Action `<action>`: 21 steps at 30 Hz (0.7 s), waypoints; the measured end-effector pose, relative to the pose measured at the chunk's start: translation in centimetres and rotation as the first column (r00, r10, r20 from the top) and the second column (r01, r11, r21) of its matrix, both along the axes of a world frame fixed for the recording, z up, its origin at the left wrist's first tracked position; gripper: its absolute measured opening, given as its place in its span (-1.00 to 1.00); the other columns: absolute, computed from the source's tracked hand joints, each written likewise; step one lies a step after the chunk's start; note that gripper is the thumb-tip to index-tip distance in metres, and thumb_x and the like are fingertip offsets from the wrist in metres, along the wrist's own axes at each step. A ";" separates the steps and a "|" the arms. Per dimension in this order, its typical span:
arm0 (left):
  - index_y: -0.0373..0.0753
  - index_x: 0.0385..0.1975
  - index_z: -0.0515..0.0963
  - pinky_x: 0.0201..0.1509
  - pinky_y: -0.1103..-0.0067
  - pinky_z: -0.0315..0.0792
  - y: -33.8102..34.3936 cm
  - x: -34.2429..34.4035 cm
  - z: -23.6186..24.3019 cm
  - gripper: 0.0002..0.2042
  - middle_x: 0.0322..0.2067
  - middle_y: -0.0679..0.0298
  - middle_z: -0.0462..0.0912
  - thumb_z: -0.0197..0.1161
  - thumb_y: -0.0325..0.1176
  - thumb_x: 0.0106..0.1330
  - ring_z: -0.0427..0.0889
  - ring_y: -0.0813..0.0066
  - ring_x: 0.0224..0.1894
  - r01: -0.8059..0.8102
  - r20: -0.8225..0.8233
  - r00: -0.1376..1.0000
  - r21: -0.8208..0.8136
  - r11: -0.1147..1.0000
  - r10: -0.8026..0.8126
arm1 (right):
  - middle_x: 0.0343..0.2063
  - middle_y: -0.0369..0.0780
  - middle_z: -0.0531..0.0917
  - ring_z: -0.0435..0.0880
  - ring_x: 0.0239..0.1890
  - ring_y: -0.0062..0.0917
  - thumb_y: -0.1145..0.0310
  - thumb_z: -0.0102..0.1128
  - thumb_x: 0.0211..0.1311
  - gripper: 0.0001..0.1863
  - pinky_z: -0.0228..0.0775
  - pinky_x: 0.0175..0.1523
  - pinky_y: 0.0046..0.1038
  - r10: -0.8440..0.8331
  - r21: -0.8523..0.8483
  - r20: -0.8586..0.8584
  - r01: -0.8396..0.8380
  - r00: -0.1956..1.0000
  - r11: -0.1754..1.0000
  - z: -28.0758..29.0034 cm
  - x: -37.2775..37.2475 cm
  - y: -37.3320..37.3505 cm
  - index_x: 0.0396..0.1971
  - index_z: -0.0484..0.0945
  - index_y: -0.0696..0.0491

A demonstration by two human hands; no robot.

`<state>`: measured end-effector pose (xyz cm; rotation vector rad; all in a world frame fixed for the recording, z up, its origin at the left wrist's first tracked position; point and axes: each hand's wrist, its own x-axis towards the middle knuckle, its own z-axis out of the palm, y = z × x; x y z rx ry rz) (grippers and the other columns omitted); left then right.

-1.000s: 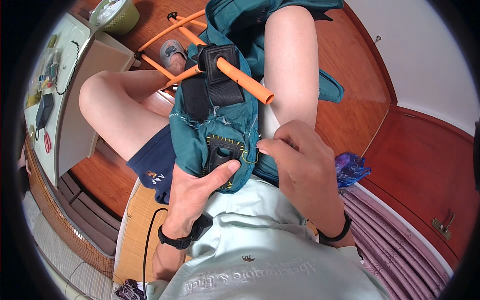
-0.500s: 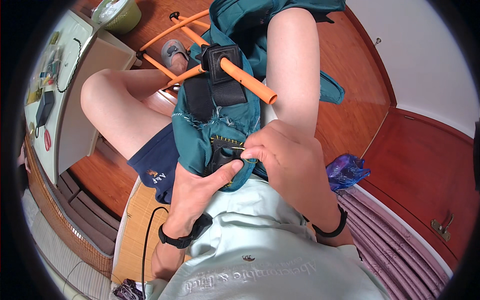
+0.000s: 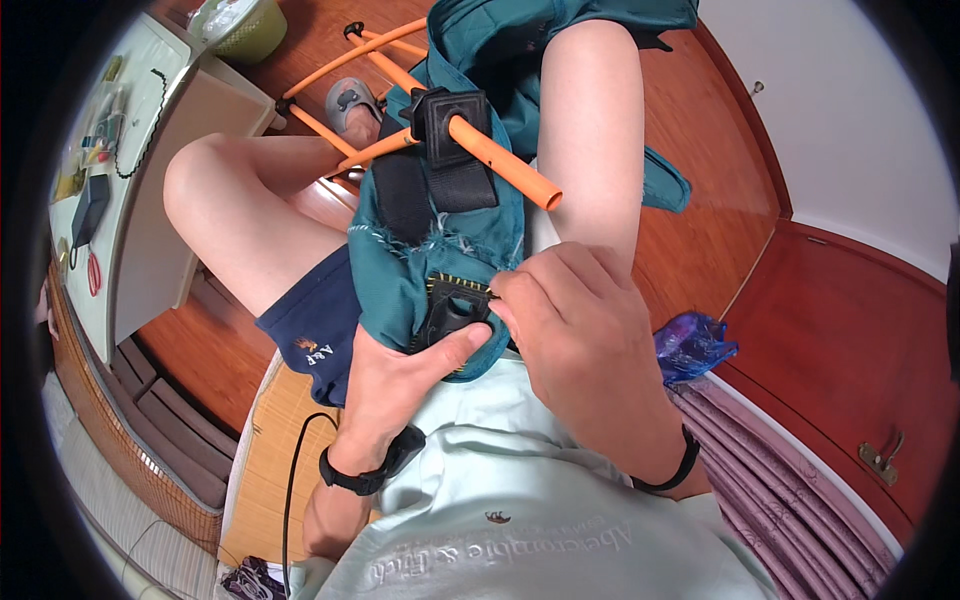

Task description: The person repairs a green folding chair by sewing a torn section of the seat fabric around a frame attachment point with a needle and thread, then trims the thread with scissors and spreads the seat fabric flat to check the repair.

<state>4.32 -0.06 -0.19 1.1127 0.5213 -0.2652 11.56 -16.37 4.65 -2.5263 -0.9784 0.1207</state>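
Teal fabric (image 3: pixel 390 290) lies across my lap, with frayed pale threads along a seam. A black square patch with a round opening (image 3: pixel 445 297) sits on it, edged with yellow stitches (image 3: pixel 460 279). My left hand (image 3: pixel 395 385) grips the fabric, thumb pressed on the patch's lower right part. My right hand (image 3: pixel 590 345) is pinched closed at the patch's right edge; what is between its fingertips is hidden. Just beyond, an orange pole (image 3: pixel 510 170) passes through another black square fitting (image 3: pixel 452 128) with black webbing below it.
More orange poles (image 3: pixel 385 148) join in a frame at the far left. A white table (image 3: pixel 140 210) holding small items stands left, with a green basket (image 3: pixel 255 35) beyond. At right are a blue plastic bag (image 3: pixel 692 345), purple curtain (image 3: pixel 770 480) and red wooden panel (image 3: pixel 830 360).
My right fingers have shifted slightly and turned over at the patch edge; the yellow thread loop seen by them earlier no longer shows. My left hand keeps its hold.
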 end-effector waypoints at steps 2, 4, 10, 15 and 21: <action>-0.39 0.05 0.56 0.08 0.60 0.50 -0.2 0.0 0.1 -0.60 -0.08 0.28 0.70 0.47 -0.53 0.21 0.62 0.59 -0.07 -0.041 0.022 0.999 -0.102 0.994 0.044 | -0.41 -0.20 0.57 0.59 -0.31 -0.26 0.59 0.40 -0.01 -0.78 0.44 -0.25 -0.25 -0.008 0.039 -0.013 0.009 1.000 0.999 -0.3 0.1 -0.1 -0.32 0.60 0.14; -0.39 0.09 0.54 0.11 0.59 0.49 -0.2 0.0 0.1 -0.58 -0.05 0.26 0.69 0.46 -0.54 0.22 0.62 0.58 -0.05 -0.078 0.040 0.995 -0.204 0.976 0.088 | -0.42 -0.19 0.57 0.59 -0.33 -0.26 0.60 0.39 -0.01 -0.78 0.45 -0.26 -0.25 -0.018 0.077 -0.026 0.020 0.999 0.997 -0.7 0.3 -0.4 -0.32 0.59 0.14; -0.39 0.14 0.51 0.13 0.59 0.47 0.3 -0.5 -0.6 -0.54 -0.02 0.25 0.68 0.47 -0.54 0.23 0.61 0.56 -0.02 -0.032 0.055 0.998 -0.130 0.991 0.039 | -0.44 -0.19 0.57 0.58 -0.39 -0.27 0.65 0.38 -0.05 -0.77 0.44 -0.32 -0.27 -0.061 0.153 -0.094 0.075 0.994 0.985 -0.5 0.2 -0.3 -0.36 0.57 0.13; -0.38 0.10 0.55 0.12 0.59 0.47 0.1 -0.3 -0.2 -0.55 -0.03 0.26 0.69 0.50 -0.47 0.23 0.60 0.56 -0.03 0.024 0.049 0.998 0.002 1.000 -0.024 | -0.45 -0.19 0.55 0.60 -0.38 -0.28 0.65 0.36 -0.12 -0.78 0.45 -0.33 -0.30 -0.105 0.094 -0.060 0.111 0.993 0.989 -0.9 -0.1 -0.3 -0.42 0.54 0.11; -0.39 0.10 0.54 0.13 0.59 0.47 0.1 0.1 0.2 -0.55 -0.03 0.24 0.70 0.50 -0.46 0.24 0.61 0.55 -0.02 0.046 0.012 0.999 -0.003 0.999 -0.046 | -0.41 -0.17 0.65 0.69 -0.30 -0.30 0.68 0.33 -0.03 -0.78 0.55 -0.18 -0.37 -0.235 0.252 -0.272 0.304 0.933 0.919 -0.8 -0.3 -0.1 -0.41 0.52 0.10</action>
